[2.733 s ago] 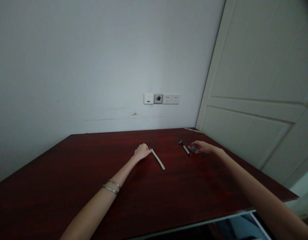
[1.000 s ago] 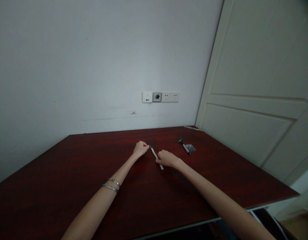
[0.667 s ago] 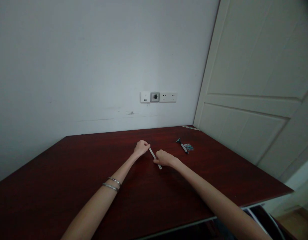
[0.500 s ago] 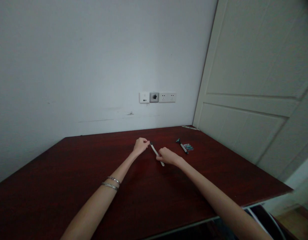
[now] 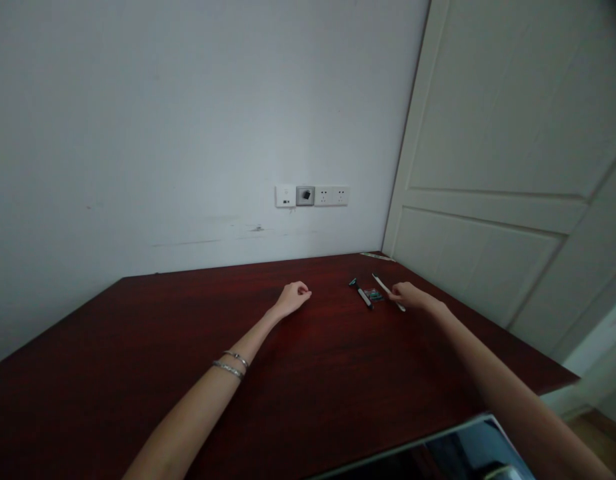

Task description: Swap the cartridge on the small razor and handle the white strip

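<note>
My right hand is closed round a long thin white tool and holds it over the right part of the dark red table. Just left of that hand lie a black-headed razor and a small blue-green pack on the table. My left hand rests near the table's middle with its fingers loosely curled and nothing visible in them. Two bangles sit on my left wrist.
A white wall with a row of sockets runs behind the table. A pale panelled door stands at the right, close to the table's right edge. A dark glossy surface shows at the bottom right.
My right hand took hold of the white tool at the middle of the table and carried it right, beside the razor. My left hand let go of the tool's far end and stayed put.
</note>
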A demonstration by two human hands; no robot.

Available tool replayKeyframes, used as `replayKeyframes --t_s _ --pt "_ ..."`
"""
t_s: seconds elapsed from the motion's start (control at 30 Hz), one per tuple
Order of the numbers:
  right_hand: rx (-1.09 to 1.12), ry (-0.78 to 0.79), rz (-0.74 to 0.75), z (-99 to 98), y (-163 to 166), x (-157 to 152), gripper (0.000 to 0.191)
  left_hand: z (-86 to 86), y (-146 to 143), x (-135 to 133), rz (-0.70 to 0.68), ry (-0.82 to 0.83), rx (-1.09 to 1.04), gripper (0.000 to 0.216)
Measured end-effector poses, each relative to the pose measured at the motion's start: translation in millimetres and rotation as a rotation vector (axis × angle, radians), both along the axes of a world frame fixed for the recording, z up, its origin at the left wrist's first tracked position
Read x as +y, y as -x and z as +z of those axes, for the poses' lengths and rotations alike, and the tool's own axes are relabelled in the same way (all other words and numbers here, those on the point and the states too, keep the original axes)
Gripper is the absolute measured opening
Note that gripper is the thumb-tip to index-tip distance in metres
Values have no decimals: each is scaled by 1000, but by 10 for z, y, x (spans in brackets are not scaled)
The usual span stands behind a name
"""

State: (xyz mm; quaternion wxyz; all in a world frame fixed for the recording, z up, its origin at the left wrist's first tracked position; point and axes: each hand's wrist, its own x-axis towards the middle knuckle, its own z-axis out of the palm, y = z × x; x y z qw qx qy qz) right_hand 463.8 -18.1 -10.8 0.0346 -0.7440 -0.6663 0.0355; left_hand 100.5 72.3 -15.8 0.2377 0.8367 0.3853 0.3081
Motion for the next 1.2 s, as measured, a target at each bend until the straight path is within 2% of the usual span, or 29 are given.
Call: replayKeyframes --t_s 0.13,0.37,0.6,0.77,0.9,1.0,1.1,1.2 --pt "-12 25 18 -135 -80 -5 26 -69 48 31 -21 -13 11 21" --pt "-24 61 44 -96 -14 32 24 -105 211 103 -13 -38 5 21" --pt "59 83 -54 -98 -3 83 31 -87 392 114 19 -75 28 22" --pt "176 121 -183 34 -76 35 38 -96 601 143 56 -64 44 23" --pt "189 95 -204 201 -43 55 32 -103 837 159 111 -50 52 23" --pt "115 13 -140 264 87 157 25 -115 1019 157 154 -41 59 22" --pt "41 -33 44 241 251 273 22 -155 1179 167 182 -40 66 22" --pt "29 53 169 173 398 335 48 -219 1296 203 204 -33 69 23"
